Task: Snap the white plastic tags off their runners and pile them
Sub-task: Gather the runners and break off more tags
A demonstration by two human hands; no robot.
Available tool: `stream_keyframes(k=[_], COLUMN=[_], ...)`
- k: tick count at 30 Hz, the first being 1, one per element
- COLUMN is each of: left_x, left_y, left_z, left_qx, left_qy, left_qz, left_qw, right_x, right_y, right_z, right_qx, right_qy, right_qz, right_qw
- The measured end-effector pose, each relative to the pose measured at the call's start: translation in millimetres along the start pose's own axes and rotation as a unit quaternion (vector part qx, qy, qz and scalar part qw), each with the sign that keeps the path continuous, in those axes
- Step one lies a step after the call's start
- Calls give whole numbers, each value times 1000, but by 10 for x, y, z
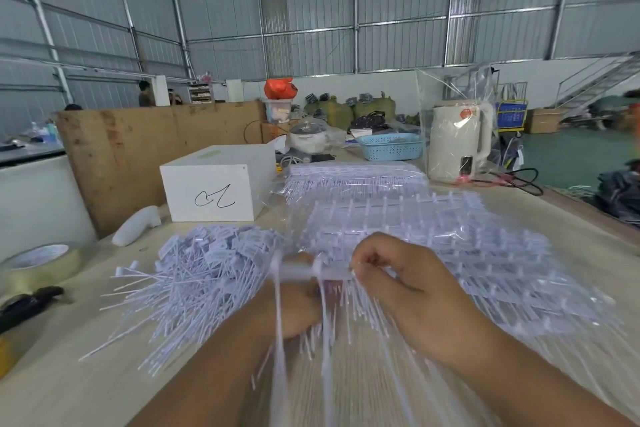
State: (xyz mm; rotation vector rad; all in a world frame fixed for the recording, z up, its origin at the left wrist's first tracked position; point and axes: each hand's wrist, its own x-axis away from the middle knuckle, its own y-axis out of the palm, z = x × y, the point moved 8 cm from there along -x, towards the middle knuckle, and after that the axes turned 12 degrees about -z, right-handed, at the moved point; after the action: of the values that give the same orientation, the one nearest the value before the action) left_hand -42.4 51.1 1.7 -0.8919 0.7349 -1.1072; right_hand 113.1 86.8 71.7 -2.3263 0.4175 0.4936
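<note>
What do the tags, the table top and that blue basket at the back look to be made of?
Tags: white plastic, thin stiff stems, matte. Table top: pale wood-look board with faint grain, maybe laminate. Blue basket: moulded plastic, with a pierced lattice wall.

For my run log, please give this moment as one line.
left hand: grips runner | right hand: pinches runner | loose tags pile: left of hands

White tags, loose and on runners

Left of the runner sheets [433,246], snapped-off tags [201,274] lie piled; one runner strip [311,272] is lifted just in front.
</note>
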Motion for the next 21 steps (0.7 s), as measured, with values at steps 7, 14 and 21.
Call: stream_keyframes(k=[7,14,21], left_x=[24,53,45], left_y=[-50,-86,-136], left_z=[-38,55,80], left_qx=[89,-97,-54], left_qy=[-18,-16,6], left_qz=[94,40,51], left_qw=[991,994,997], right_x=[31,28,20], right_y=[-91,-168,-128], right_z=[50,-116,-146], right_qx=[-43,-1,24], right_qy=[-7,-79,-90], right_qz=[12,59,30], right_qw=[999,995,995])
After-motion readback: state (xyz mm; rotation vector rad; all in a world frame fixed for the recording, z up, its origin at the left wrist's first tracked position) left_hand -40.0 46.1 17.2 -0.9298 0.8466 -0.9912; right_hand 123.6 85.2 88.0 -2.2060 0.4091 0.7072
